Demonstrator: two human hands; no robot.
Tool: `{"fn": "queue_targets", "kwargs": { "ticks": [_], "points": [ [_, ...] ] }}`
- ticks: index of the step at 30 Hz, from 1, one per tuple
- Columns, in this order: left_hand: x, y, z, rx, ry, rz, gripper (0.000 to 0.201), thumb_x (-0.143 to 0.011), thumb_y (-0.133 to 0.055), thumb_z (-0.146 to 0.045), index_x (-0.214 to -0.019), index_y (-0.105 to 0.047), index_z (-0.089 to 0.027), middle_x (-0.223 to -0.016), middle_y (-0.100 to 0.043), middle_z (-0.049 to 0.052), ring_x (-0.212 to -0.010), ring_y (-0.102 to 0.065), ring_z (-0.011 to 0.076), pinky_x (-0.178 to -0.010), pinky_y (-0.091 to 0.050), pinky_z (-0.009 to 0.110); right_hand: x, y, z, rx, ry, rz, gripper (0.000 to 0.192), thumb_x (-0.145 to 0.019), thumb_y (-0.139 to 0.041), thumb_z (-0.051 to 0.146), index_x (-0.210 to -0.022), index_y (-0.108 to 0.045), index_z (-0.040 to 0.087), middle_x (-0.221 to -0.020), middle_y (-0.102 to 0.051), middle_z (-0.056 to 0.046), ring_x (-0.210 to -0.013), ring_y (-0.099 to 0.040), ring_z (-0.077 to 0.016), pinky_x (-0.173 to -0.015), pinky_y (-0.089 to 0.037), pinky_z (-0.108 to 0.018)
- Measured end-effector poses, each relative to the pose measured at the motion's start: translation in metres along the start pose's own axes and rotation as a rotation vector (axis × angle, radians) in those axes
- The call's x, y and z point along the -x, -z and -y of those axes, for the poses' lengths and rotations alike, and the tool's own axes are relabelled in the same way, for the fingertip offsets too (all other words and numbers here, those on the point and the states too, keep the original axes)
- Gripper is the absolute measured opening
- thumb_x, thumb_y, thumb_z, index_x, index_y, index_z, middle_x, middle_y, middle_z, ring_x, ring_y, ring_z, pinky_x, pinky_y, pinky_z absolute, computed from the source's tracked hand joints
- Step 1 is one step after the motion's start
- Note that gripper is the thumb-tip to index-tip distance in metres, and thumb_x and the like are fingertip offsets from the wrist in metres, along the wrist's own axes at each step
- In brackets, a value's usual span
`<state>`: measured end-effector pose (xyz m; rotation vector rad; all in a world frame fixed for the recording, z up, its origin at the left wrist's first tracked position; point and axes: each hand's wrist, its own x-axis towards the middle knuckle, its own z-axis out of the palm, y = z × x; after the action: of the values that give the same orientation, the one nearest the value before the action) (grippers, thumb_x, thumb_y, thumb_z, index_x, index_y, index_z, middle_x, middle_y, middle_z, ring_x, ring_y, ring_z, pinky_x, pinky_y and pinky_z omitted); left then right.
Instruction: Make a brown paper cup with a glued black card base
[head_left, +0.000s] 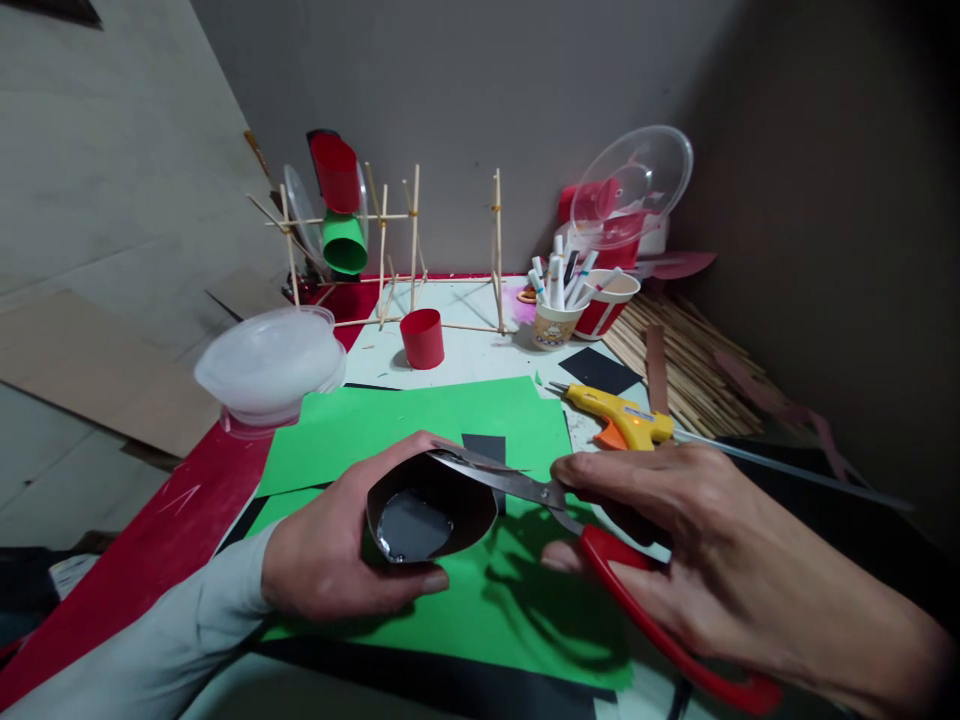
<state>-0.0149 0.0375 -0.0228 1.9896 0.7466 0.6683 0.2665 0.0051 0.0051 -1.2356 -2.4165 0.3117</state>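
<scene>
Scissors (525, 487) with red handles sit in the right hand (697, 540), fingers threaded through the loops, and the blades are parted over the rim of a dark paper cup (431, 508). The left hand (337, 550) wraps round that cup from the side, thumb on top and fingers pressed beneath, tipping its open mouth toward the camera so the edge meets the blades and the shiny bottom inside shows. Held this way, the cup stays steady just above a green paper sheet (420, 420) instead of resting on it.

Seen from the head camera, the counter (465, 350) is crowded. A yellow glue gun (622, 420) lies just right of the green sheet, beside a bundle of wooden sticks (697, 360). Farther back stand a small red cup (422, 338), a stick frame (397, 250) carrying a red and a green cup, and a paper cup of markers (556, 300). Clear plastic lids (270, 365) are stacked at the left edge, near a red strip along the counter's side. Plain grey walls meet in a corner behind, and the right side falls into shadow.
</scene>
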Motion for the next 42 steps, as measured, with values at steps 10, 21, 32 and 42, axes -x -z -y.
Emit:
{"fn": "queue_targets", "kwargs": {
  "ticks": [10,21,32,42],
  "points": [
    [-0.004,0.007,-0.006,0.083,0.079,0.08,0.058,-0.071,-0.08,-0.024,-0.124,-0.058,-0.022,-0.104,-0.072,0.003,-0.104,-0.069,0.0249,-0.092,-0.056,0.035,0.001,0.0,-0.007,-0.092,0.051,0.068,0.021,-0.097,-0.063,0.039,-0.087,-0.066,0.022,-0.065,-0.059,0.003,-0.054,-0.047,-0.0131,-0.051,-0.035,-0.027],
    [-0.006,0.005,0.013,0.01,-0.161,0.159,0.065,-0.072,-0.079,-0.019,-0.129,-0.05,-0.024,-0.103,-0.072,0.004,-0.091,-0.072,0.0215,-0.086,-0.059,0.033,-0.005,-0.004,-0.004,-0.185,0.003,0.099,0.029,-0.09,-0.07,0.05,-0.088,-0.066,0.022,-0.064,-0.057,0.004,-0.054,-0.044,-0.0136,-0.05,-0.032,-0.027],
    [-0.001,0.007,0.014,-0.004,-0.117,0.165,0.058,-0.073,-0.08,-0.028,-0.125,-0.055,-0.024,-0.106,-0.073,0.007,-0.098,-0.072,0.0262,-0.097,-0.057,0.041,-0.002,-0.001,-0.003,-0.083,0.071,0.055,0.031,-0.097,-0.06,0.05,-0.099,-0.067,0.02,-0.071,-0.067,-0.002,-0.055,-0.057,-0.016,-0.05,-0.04,-0.029],
    [-0.003,0.014,0.004,0.31,0.088,0.142,0.07,-0.062,-0.084,-0.016,-0.127,-0.058,-0.022,-0.11,-0.077,0.008,-0.103,-0.074,0.0281,-0.089,-0.061,0.036,-0.004,0.001,-0.005,-0.199,-0.016,0.097,0.027,-0.095,-0.066,0.048,-0.091,-0.067,0.021,-0.066,-0.059,0.001,-0.054,-0.048,-0.013,-0.05,-0.035,-0.027]
  ]
}}
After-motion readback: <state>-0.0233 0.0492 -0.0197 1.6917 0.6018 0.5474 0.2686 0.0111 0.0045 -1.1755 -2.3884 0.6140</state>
